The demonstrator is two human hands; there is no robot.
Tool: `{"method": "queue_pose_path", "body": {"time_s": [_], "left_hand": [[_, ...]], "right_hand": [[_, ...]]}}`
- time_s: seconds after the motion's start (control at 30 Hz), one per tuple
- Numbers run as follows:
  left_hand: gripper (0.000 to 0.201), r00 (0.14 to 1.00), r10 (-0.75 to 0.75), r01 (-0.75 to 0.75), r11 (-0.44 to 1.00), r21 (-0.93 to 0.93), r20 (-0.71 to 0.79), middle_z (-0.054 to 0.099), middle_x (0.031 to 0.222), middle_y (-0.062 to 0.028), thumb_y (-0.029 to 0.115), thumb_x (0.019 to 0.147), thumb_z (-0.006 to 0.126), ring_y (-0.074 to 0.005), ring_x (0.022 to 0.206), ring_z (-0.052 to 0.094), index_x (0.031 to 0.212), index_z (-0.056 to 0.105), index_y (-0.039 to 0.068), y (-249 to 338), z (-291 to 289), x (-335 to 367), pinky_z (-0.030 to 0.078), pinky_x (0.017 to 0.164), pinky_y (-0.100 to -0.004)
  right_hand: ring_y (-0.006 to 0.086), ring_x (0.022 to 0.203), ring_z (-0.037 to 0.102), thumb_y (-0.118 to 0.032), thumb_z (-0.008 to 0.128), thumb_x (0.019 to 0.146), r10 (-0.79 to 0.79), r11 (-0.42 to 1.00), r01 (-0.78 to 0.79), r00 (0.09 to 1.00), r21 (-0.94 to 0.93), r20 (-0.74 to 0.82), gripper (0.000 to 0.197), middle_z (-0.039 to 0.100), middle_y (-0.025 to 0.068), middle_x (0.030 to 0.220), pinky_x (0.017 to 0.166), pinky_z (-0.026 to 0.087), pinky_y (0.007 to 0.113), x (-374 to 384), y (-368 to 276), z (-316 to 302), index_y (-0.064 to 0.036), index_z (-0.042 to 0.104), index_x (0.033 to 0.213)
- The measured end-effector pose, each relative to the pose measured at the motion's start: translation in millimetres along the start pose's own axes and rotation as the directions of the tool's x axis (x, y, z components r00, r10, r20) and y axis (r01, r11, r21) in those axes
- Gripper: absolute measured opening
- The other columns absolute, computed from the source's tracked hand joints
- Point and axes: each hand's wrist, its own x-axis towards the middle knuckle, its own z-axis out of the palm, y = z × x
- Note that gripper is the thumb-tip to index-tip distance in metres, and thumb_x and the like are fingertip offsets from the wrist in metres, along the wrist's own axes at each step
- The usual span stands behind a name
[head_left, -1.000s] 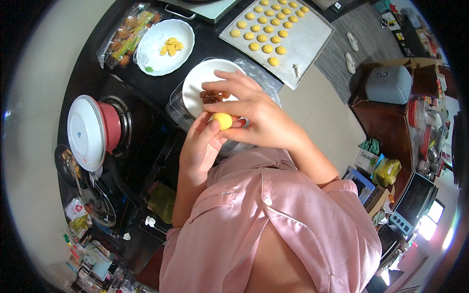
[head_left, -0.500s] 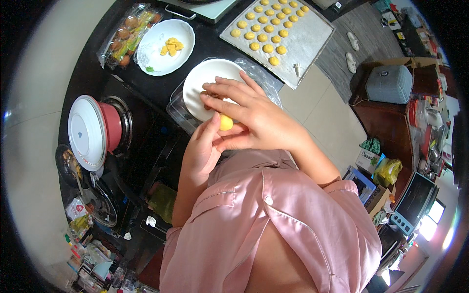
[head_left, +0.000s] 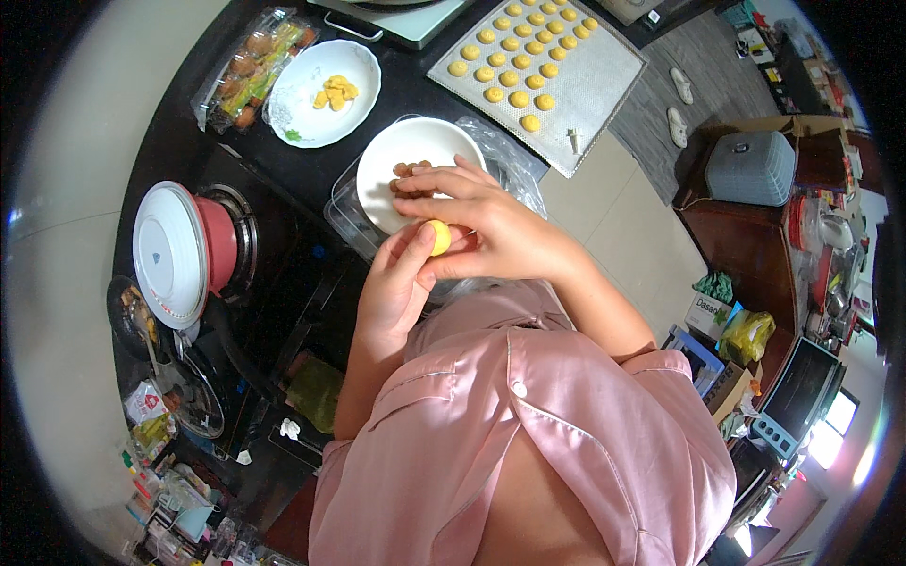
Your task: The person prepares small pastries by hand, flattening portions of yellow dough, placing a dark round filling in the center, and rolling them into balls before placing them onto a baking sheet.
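Observation:
A small smooth yellow dough ball (head_left: 441, 239) sits between my two hands, just in front of a white bowl. My left hand (head_left: 398, 274) is closed on it, thumb pressed along its side. Against the ball's other side my right hand (head_left: 495, 222) curves its thumb and index finger, while its remaining fingers stretch out over the bowl. Inside the white bowl (head_left: 377, 160) lie several small brown balls (head_left: 408, 175), partly hidden by those fingers.
Rows of yellow dough pieces (head_left: 520, 98) and a metal piping tip (head_left: 574, 140) lie on a perforated tray (head_left: 604, 90). A white plate (head_left: 293, 94) holds yellow dough lumps (head_left: 335, 92), beside packaged eggs (head_left: 250, 66). Left stand a red pot (head_left: 219, 245) and stove.
The yellow ball has turned or shifted slightly up between my fingers. My right hand has moved a little, uncovering more of the brown balls in the bowl.

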Motion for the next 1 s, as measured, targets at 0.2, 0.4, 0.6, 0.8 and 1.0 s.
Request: {"method": "queue_pose_path", "body": {"time_s": [0.2,0.4,0.6,0.8,1.0], "left_hand": [[0.043,1.000,-0.016,0.016,1.000,-0.021,0.008,0.059,0.121,-0.0157,0.035,0.102,0.043,-0.0256,0.115,0.057,0.127,0.052,0.001,-5,-6,1,0.046,0.099,-0.0404],[0.073,0.996,0.037,0.010,0.834,-0.551,0.075,0.023,0.153,-0.0171,0.059,0.096,0.028,-0.0295,0.141,0.025,0.148,0.022,0.007,1,15,10,0.023,0.114,-0.0446],[0.086,0.872,0.136,0.238,0.722,-0.650,0.471,0.007,0.159,-0.0170,0.069,0.092,0.026,-0.0339,0.147,0.006,0.153,0.006,0.012,-33,14,33,0.007,0.118,-0.0454],[0.080,0.965,0.197,-0.172,0.974,-0.147,0.171,0.011,0.158,-0.0181,0.065,0.094,0.022,-0.0322,0.146,0.010,0.152,0.010,0.010,-24,-23,54,0.006,0.118,-0.0478],[0.071,0.961,0.065,0.114,0.793,-0.598,0.268,0.012,0.158,-0.0173,0.060,0.096,0.020,-0.0303,0.147,0.008,0.153,0.012,0.018,-9,33,45,0.006,0.119,-0.0456]], "right_hand": [[0.0343,0.130,0.044,-0.034,0.077,0.075,-0.025,1.000,0.024,1.000,0.017,0.011,0.066,0.050,0.0155,0.137,0.109,0.023,0.058,2,-1,-1,-0.0088,0.055,0.132],[0.0374,0.128,0.044,-0.040,0.068,0.080,-0.051,0.964,0.040,0.998,-0.264,-0.035,0.063,0.048,0.0215,0.135,0.110,0.025,0.058,37,-13,18,-0.0052,0.054,0.131],[0.0381,0.136,0.033,-0.048,0.064,0.081,-0.172,0.903,0.179,0.984,-0.390,0.053,0.061,0.045,0.0203,0.139,0.110,0.026,0.057,49,-28,50,-0.0080,0.058,0.126],[0.0401,0.136,0.033,-0.051,0.056,0.083,-0.135,0.780,0.184,0.983,-0.599,0.126,0.062,0.043,0.0192,0.143,0.107,0.016,0.068,21,-24,51,-0.0132,0.054,0.132],[0.0434,0.138,0.029,-0.057,0.058,0.079,0.048,0.884,-0.083,0.995,-0.460,-0.087,0.071,0.039,0.0191,0.146,0.111,0.018,0.062,47,1,25,-0.0129,0.052,0.134]]}}
